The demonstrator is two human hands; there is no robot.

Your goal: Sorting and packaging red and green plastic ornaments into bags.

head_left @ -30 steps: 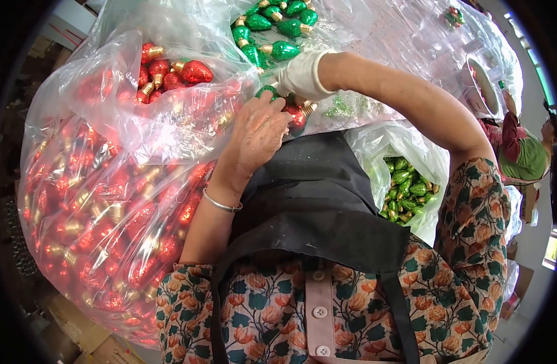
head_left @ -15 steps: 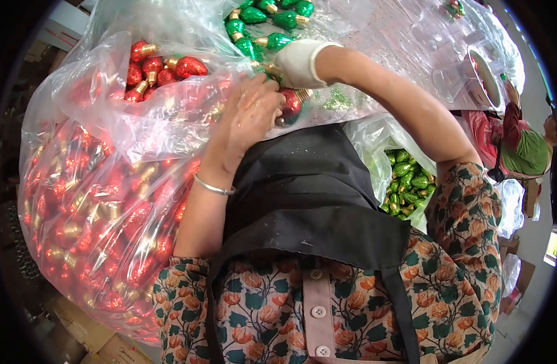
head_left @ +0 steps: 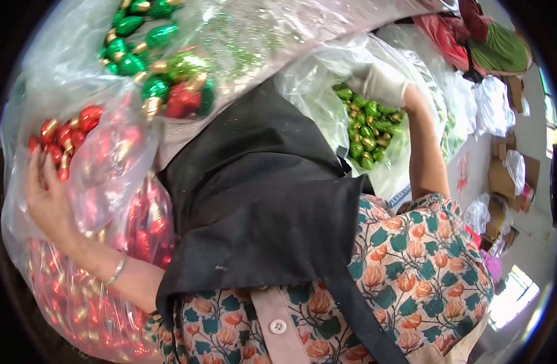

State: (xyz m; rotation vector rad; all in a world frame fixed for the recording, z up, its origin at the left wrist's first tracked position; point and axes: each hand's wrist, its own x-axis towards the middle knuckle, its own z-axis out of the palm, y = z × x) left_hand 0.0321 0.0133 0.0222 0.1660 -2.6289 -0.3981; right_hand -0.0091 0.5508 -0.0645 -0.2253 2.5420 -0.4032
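- Now the bare left hand [head_left: 48, 194] is laid, fingers loosely spread, on the clear bag of red bulb ornaments [head_left: 96, 242] at the left; nothing is seen gripped.
- The gloved right hand [head_left: 381, 82] is curled at the mouth of the bag of green ornaments [head_left: 369, 130], upper right; whether anything is held cannot be told.
- The ornaments are judged light, glossy and fragile, best taken by their gold caps.
- Half a second earlier, both hands were together at the middle bag; they have since been moved apart.
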